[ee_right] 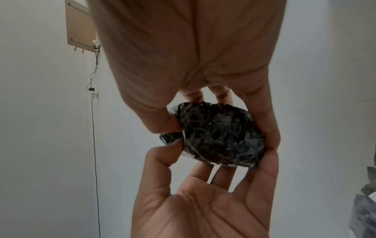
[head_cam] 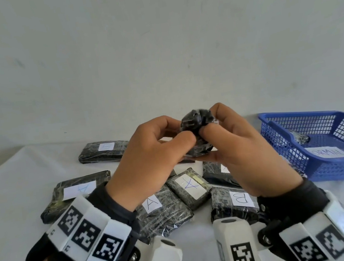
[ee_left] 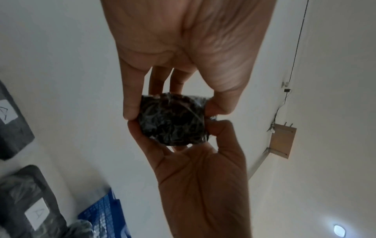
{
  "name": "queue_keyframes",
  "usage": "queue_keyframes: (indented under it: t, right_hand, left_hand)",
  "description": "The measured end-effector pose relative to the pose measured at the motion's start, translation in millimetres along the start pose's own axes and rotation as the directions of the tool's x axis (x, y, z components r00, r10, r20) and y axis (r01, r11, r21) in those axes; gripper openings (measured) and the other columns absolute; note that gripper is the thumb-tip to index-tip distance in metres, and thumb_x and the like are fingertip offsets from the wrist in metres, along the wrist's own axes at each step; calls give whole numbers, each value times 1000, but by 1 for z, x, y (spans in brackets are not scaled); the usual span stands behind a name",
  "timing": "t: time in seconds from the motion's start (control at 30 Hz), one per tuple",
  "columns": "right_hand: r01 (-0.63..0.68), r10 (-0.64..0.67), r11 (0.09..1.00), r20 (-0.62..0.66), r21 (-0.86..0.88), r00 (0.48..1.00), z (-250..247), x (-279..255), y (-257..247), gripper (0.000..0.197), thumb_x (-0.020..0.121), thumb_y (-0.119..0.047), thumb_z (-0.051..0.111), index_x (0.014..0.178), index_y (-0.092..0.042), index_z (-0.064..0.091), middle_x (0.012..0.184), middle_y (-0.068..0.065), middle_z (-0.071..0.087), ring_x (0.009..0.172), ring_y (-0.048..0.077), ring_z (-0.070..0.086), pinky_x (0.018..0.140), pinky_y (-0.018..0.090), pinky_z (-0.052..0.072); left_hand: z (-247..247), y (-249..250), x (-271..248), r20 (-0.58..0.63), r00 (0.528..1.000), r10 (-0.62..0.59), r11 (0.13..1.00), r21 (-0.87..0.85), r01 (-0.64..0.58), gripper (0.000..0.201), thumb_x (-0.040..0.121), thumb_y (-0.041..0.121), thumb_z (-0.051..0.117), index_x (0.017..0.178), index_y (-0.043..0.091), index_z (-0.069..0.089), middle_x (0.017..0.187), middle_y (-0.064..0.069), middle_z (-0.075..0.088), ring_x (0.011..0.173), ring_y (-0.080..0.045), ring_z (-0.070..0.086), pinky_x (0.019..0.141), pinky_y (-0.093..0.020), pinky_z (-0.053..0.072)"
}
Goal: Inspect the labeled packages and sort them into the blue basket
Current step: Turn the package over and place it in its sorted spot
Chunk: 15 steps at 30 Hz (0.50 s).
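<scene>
Both hands — left hand (head_cam: pixel 147 152), right hand (head_cam: pixel 240 143) — pinch one black wrapped package (head_cam: pixel 197 131) above table.

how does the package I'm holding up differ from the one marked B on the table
The held package is up in the air, pinched between the left hand and right hand; the B package lies flat on the table. The B package's white label faces up; the held one shows none. Both are dark and plastic-wrapped.

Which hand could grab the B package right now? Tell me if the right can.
Probably not yet: the right hand and left hand both hold a black package. The B package lies uncovered just beneath the right wrist.
</scene>
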State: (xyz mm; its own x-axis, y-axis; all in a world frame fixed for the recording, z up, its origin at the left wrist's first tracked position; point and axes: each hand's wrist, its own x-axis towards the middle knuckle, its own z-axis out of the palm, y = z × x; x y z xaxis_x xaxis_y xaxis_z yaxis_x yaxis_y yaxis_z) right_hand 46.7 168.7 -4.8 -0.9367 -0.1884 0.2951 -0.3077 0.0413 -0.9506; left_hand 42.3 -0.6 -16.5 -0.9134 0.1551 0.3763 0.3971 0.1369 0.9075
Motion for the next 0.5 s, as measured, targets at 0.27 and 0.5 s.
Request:
queue_keyframes:
  t: [0.27,0.5]
  right_hand:
    - [-31,25,987,37,157,999,0,1,1,40,83,-29,68,95,4,48,101,33,60,89,30,69,82,44,64]
    - [-31,17,976,67,217,998,-5,0,-4,28,85,-25,64,99,-2,55,100,21,66,92,24,70,86,42,63]
  left_hand:
    - [2,2,-1,-23,999,22,999,40,-21,38,68,51,64,90,22,73,91,-4,77,94,-46,71,87,-65,58]
    - [-2,5,-1,2,1000,-16,1000,-9,16,39,69,55,64,95,27,73,96,-4,76,105,-35,71,99,-62,55]
